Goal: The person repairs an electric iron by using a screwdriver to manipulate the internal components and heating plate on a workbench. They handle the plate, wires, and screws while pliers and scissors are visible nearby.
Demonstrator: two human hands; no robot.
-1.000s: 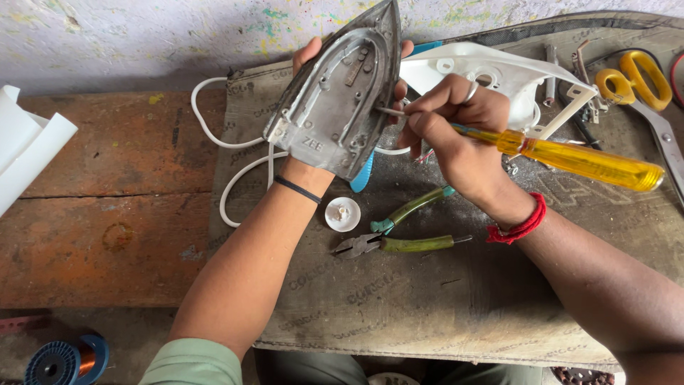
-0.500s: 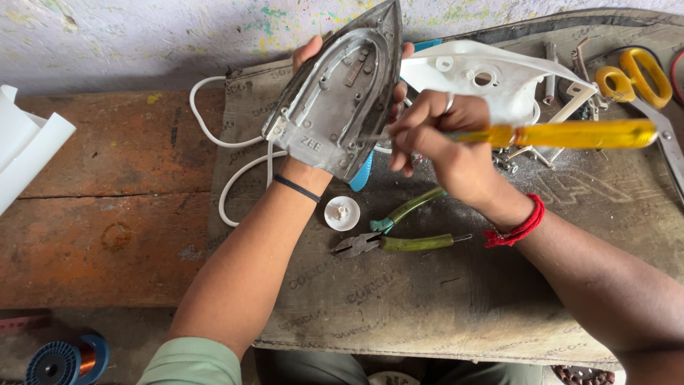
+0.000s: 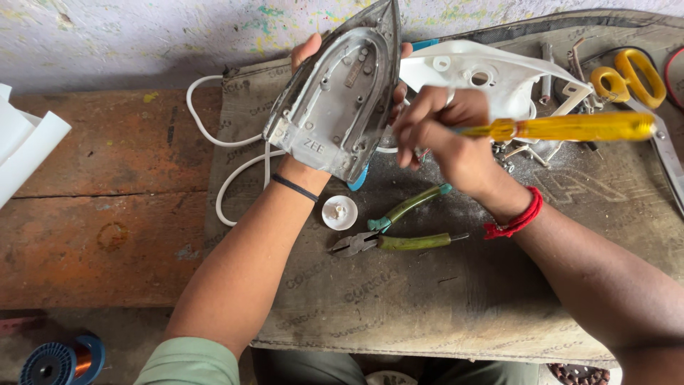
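Observation:
My left hand point(image 3: 308, 55) grips a grey metal iron soleplate point(image 3: 335, 100) from behind and holds it tilted up above the mat, its inner side facing me. My right hand point(image 3: 445, 132) holds a screwdriver with a yellow handle point(image 3: 570, 127); the handle points right and the tip is hidden at the soleplate's right edge. The white plastic iron cover point(image 3: 491, 75) lies behind my right hand. A white cord point(image 3: 228, 171) loops out to the left of the soleplate.
Green-handled pliers point(image 3: 399, 232) and a white round knob point(image 3: 340, 212) lie on the brown mat point(image 3: 427, 299). Yellow-handled scissors point(image 3: 630, 78) and small metal parts sit at far right. White sheets point(image 3: 25, 146) rest at left, a copper wire spool point(image 3: 60, 360) below.
My right hand has tilted the screwdriver from pointing down-right to level and shifted slightly left against the soleplate's edge. The soleplate stays held up.

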